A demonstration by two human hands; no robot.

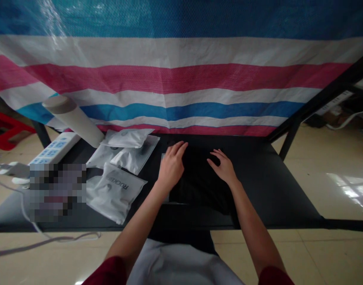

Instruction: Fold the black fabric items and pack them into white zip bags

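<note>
A black, soft-looking item, apparently cloth (199,186), lies on the dark table in front of me; its outline is hard to make out against the black surface. My left hand (171,165) rests on its left side, palm down with the fingers stretched out. At the right side of the cloth is my right hand (224,167), fingers apart and slightly bent, gripping nothing; whether it touches the cloth I cannot tell. A strip of pale or clear material (166,198) shows beside and below my left wrist, mostly hidden.
Several frosted plastic bags (117,190) lie left of my hands. A pale bottle (76,120) leans behind them, near a white power strip (55,149) with plugs and cables. Striped sheeting (169,79) hangs behind the black table (282,190). A blurred-out patch (58,192) covers something at left.
</note>
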